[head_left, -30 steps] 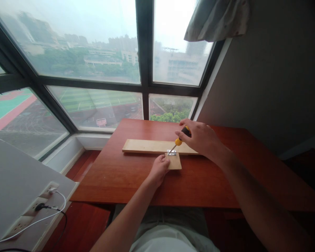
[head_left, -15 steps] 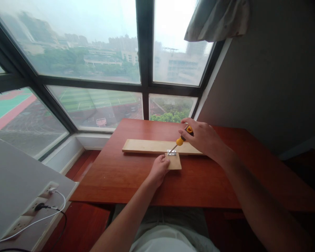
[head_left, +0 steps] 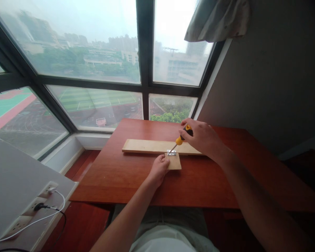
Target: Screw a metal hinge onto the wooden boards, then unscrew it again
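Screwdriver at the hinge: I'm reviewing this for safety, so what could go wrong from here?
The screwdriver meets the hinge at a slant, so it could slip off. The left hand grips the small board close to that spot, so a slip might jab it. Neither hand appears to hold the long board, so it could shift on the table.

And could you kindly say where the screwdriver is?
Right of centre in the head view, the screwdriver is in the right hand, its tip at the hinge by the small board.

a tilted yellow-black screwdriver [head_left: 179, 140] meets the silver hinge [head_left: 172, 153] bridging small board [head_left: 175, 162] and long plank [head_left: 147, 146].
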Available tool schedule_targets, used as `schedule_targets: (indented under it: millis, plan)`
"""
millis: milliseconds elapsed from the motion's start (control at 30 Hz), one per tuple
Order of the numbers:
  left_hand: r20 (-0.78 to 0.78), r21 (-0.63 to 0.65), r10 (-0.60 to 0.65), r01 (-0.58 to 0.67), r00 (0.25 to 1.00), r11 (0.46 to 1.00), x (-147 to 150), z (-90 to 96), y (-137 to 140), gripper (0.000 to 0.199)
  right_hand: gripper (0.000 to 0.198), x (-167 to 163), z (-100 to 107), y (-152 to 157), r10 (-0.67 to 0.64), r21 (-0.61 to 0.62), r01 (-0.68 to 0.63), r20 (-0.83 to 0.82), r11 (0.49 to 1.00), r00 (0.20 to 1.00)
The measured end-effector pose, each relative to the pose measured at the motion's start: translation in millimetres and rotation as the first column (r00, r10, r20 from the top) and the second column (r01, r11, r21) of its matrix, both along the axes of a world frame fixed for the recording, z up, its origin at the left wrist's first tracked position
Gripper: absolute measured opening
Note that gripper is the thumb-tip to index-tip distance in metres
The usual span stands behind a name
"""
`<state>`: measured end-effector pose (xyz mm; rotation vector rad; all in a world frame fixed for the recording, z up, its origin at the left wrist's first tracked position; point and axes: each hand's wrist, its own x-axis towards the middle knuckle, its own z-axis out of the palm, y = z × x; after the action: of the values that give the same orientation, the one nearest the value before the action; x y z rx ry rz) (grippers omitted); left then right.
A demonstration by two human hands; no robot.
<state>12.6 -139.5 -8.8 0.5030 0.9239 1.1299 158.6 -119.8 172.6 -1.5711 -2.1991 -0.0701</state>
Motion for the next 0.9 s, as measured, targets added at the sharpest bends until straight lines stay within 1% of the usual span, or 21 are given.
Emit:
schedule_targets:
  millis: [67, 133, 200, 233, 400, 467, 567, 633, 700, 833, 900]
  plan:
    - [0.001, 0.001, 0.001, -0.001, 1.000, 1.000, 0.0, 0.2, -0.3, 0.026, 0.028, 0.4, -0.8, 0.3, 0.056, 0.008, -0.056, -0.038, 0.998, 0.998]
    - [0.004, 0.005, 0.003, -0.003, 1.000, 1.000, 0.3, -0.1, -0.4, 0.026, 0.038, 0.2, -0.7, -1.0, 0.110, 0.004, -0.110, -0.074, 0.994, 0.991]
    - [0.004, 0.005, 0.005, -0.005, 1.000, 1.000, 0.5, -0.8, -0.2, 0.027, 0.043, -0.9, 0.1, -2.5, 0.131, -0.005, -0.132, -0.085, 0.991, 0.988]
    - [0.001, 0.003, 0.008, -0.008, 1.000, 1.000, 0.6, -1.1, 0.0, 0.027, 0.042, -1.8, 0.6, -3.0, 0.121, -0.005, -0.122, -0.077, 0.993, 0.990]
    - [-0.011, -0.007, 0.009, -0.009, 1.000, 1.000, 0.6, -0.6, 0.6, 0.028, 0.032, -4.5, 1.3, -1.0, -0.012, 0.005, 0.012, 0.012, 1.000, 1.000]
    - [-0.010, -0.010, 0.007, -0.007, 1.000, 1.000, 0.5, -0.2, 0.7, 0.028, 0.030, -3.4, 0.9, -0.4, -0.001, 0.004, 0.001, 0.002, 1.000, 1.000]
    - [-0.012, -0.013, 0.011, -0.011, 1.000, 1.000, 0.7, -0.8, 0.8, 0.027, 0.041, -0.9, 0.7, -2.1, 0.069, -0.011, -0.070, -0.048, 0.997, 0.996]
    - [-0.014, -0.013, 0.013, -0.013, 1.000, 1.000, 0.7, -1.5, 1.0, 0.028, 0.044, -0.2, 1.0, -3.7, 0.097, -0.024, -0.099, -0.063, 0.995, 0.993]
    - [-0.016, -0.011, 0.010, -0.010, 1.000, 1.000, 0.5, -1.9, 1.2, 0.029, 0.040, -0.6, 1.4, -4.3, 0.072, -0.018, -0.073, -0.047, 0.997, 0.996]
    - [-0.018, -0.009, -0.002, 0.001, 1.000, 1.000, 0.1, -0.6, 1.4, 0.029, 0.033, -2.0, 1.7, -2.2, -0.049, 0.008, 0.049, 0.029, 0.999, 0.998]
    - [-0.017, -0.012, 0.002, -0.003, 1.000, 1.000, 0.1, 0.0, 1.5, 0.028, 0.030, -1.5, 1.5, -1.3, -0.054, 0.005, 0.054, 0.023, 0.999, 0.998]
